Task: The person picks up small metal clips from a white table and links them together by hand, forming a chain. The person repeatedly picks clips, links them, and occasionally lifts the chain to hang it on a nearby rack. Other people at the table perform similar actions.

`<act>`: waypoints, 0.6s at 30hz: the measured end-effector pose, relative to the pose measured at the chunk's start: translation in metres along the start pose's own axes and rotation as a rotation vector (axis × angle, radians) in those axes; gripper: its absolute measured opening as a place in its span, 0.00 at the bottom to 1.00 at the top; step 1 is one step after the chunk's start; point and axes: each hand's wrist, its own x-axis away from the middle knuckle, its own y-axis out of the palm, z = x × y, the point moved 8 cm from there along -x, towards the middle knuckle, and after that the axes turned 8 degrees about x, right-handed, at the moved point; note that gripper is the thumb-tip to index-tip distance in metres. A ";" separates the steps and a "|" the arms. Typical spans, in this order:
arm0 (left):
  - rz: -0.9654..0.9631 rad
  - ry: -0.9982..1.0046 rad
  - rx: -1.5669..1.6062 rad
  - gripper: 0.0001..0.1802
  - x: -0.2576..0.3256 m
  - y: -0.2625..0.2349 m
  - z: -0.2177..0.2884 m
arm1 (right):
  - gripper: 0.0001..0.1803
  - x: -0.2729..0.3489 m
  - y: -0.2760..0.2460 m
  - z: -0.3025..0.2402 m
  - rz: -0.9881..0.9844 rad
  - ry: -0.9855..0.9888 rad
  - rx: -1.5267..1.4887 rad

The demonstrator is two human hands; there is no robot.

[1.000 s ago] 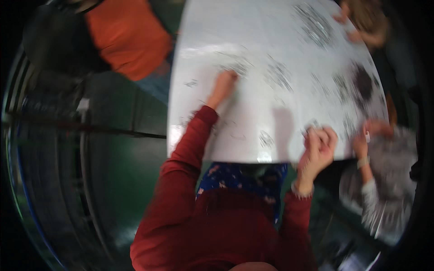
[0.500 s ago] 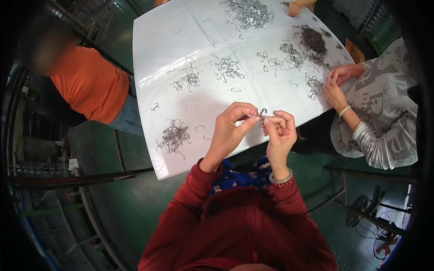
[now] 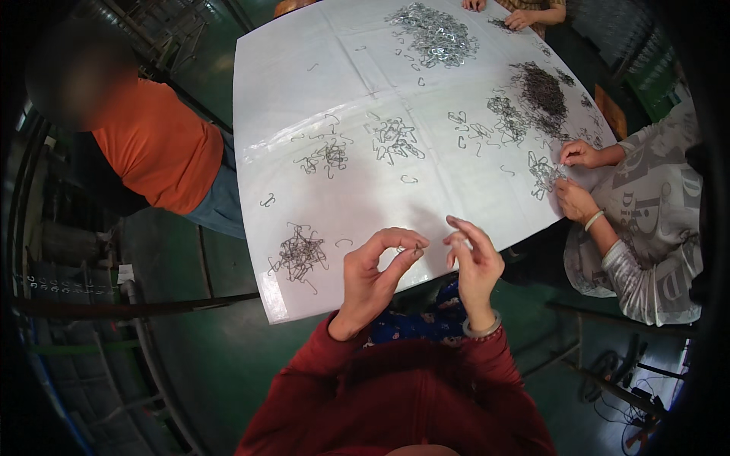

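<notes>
White, glossy sheeting covers the broad bench [image 3: 293, 87], with small bent-wire pieces scattered over it in separate heaps. At the lower middle of the frame, the left hand [image 3: 370, 280] pinches a tiny dark piece [image 3: 417, 248] between thumb and forefinger; most of it is hidden by the fingertips, so its shape cannot be told. Just to its right, the right hand [image 3: 479, 277] is raised with its fingers loosely spread, apart from the left, and no object shows in its grasp.

The step in hand looks like fingertip handling of one small piece, both hands raised at the bench's near edge. Judging by this pose, a next move calls for a light, exact pinch and a clear view of the piece's ends.

Nearest the left hand, at the lower left of the bench, lies a tangled heap of dark, thin wire hooks [image 3: 299, 254], with a single curved wire [image 3: 344, 242] just beside it. Farther up, near the middle of the frame, sits a loose cluster of grey wire loops [image 3: 395, 141]. Interlocked pieces could snag when one is lifted.
</notes>
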 end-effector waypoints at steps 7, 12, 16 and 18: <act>0.019 0.058 -0.117 0.09 0.000 -0.020 0.027 | 0.05 -0.100 0.075 0.089 -0.340 -0.472 0.745; 0.094 0.082 -0.101 0.07 0.007 -0.032 0.034 | 0.05 -0.102 0.091 0.130 -0.414 -0.538 0.940; 0.110 0.054 -0.097 0.05 0.014 -0.034 0.028 | 0.06 -0.097 0.078 0.098 -0.311 -0.418 0.894; 0.041 0.035 -0.130 0.07 0.015 -0.027 0.027 | 0.06 -0.095 0.064 0.069 -0.267 -0.265 0.724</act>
